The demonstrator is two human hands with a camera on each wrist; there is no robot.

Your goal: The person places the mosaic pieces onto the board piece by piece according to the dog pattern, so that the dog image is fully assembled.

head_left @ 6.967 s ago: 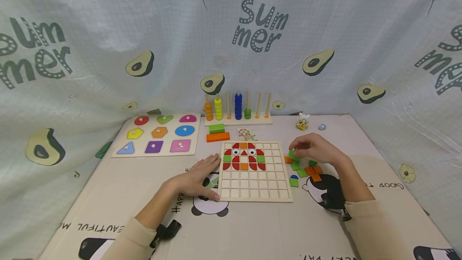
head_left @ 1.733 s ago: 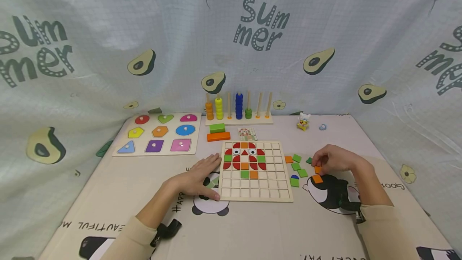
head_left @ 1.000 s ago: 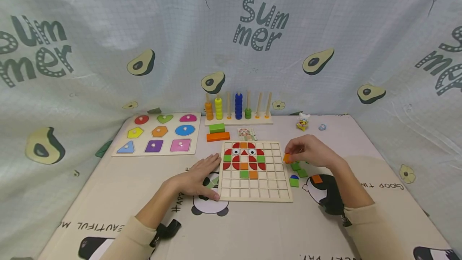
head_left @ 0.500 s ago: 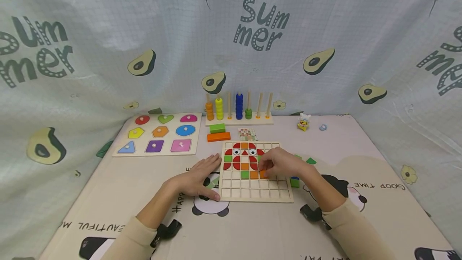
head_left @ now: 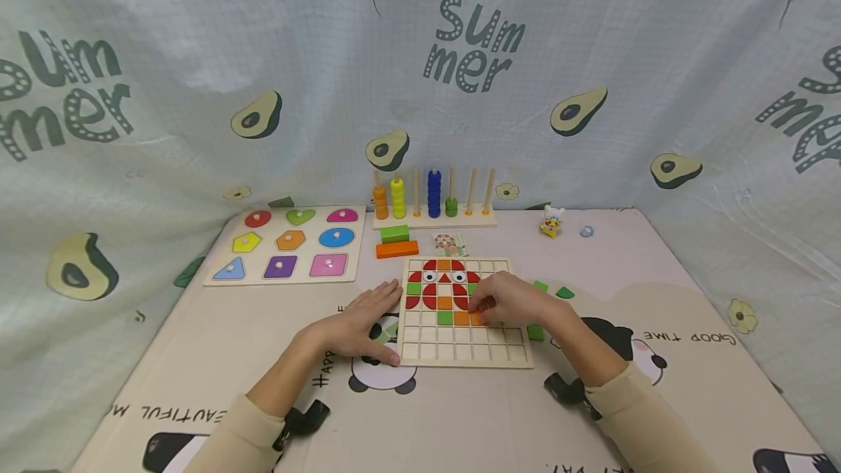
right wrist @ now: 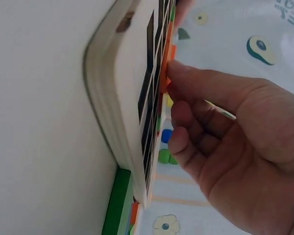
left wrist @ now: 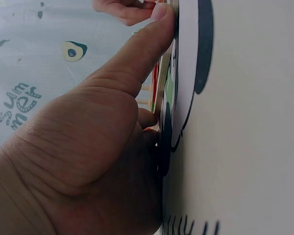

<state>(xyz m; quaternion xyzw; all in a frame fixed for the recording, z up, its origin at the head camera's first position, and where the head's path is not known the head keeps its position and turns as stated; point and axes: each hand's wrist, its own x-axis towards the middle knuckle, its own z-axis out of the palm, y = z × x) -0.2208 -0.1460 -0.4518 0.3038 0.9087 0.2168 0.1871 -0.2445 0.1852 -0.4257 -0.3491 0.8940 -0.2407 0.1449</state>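
A square wooden grid board [head_left: 420,350] lies in the middle of the table, its upper cells filled with red, green and orange tiles in a face-like pattern. Below that pattern sit a green tile [head_left: 444,318] and an orange tile [head_left: 462,318]. Beside them, in the same row, my right hand [head_left: 512,299] pinches another orange square tile [head_left: 477,318] down at its cell. In the right wrist view the thumb is on that orange tile [right wrist: 167,68], low against the grid. My left hand [head_left: 358,323] rests with fingers extended along the board's left edge.
Right of the board lie loose green tiles [head_left: 536,332] and a dark green quarter piece [head_left: 565,292], partly behind the right hand. Farther back stand a peg stacker [head_left: 434,221], two blocks [head_left: 396,249], a pattern card [head_left: 450,244], a shape puzzle [head_left: 309,239] and a small figurine [head_left: 551,222].
Over these seconds a green and an orange tile have joined the board's lower row. My right hand has carried another orange tile left from the loose pieces onto the board. My left hand stays put.
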